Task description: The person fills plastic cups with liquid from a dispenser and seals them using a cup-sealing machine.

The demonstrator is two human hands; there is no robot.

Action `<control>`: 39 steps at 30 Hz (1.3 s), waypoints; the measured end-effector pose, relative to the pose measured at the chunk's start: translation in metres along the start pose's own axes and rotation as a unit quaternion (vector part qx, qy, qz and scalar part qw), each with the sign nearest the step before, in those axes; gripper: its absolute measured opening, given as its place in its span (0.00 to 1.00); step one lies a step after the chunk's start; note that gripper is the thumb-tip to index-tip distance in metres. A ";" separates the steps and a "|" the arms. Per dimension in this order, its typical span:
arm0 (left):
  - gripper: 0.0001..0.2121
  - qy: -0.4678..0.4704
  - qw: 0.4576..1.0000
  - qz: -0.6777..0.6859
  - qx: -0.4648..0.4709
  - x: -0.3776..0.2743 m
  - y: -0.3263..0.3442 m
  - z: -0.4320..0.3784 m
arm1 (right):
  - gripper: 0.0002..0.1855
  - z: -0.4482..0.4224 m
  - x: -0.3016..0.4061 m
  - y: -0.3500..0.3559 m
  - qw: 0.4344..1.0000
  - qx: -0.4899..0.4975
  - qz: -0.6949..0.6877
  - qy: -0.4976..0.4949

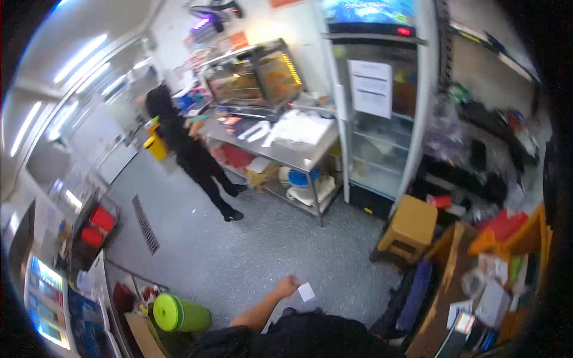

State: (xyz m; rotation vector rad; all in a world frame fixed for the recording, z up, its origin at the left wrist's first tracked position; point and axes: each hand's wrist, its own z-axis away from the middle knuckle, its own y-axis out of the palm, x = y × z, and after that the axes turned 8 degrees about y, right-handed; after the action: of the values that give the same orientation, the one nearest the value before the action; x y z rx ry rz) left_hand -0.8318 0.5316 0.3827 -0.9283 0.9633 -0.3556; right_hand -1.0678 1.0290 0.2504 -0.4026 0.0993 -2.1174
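My left hand (285, 287) reaches out in front of my dark shirt (322, 335), over the grey speckled floor (277, 250). Its fingers pinch a small white slip of paper (306, 291) by one edge. Any writing on the slip is too small to tell. My right hand is out of view.
A person in black (179, 129) stands beside a steel worktable (291, 150) bearing a heated display case (253, 76) and white paper sheets (297, 129). A glass-door fridge (380, 147), a tan stool (409, 228), a cluttered wooden counter (447, 277) and a green lidded bin (181, 313) stand around.
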 end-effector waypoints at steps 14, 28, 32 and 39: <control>0.16 -0.462 0.848 0.237 -0.110 0.305 -0.065 0.220 | 0.15 -0.041 0.488 0.285 0.976 0.005 0.035 -0.215; 0.20 -0.341 0.808 0.291 -0.384 0.416 -0.196 0.136 | 0.11 -0.063 0.625 0.768 0.491 0.195 0.780 -0.337; 0.15 -0.546 0.629 0.325 -0.448 0.405 -0.171 0.195 | 0.15 -0.044 0.731 0.783 0.768 0.245 0.549 -0.220; 0.12 -0.622 0.329 0.293 -0.647 0.287 -0.116 0.370 | 0.13 -0.015 0.776 0.887 0.604 0.144 0.758 -0.199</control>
State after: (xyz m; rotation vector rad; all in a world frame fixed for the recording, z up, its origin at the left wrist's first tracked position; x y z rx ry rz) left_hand -0.3538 0.4728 0.4080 -1.6195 -0.2689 1.9247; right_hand -0.7475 -0.1050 0.2270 -0.3487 -0.1391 -0.2780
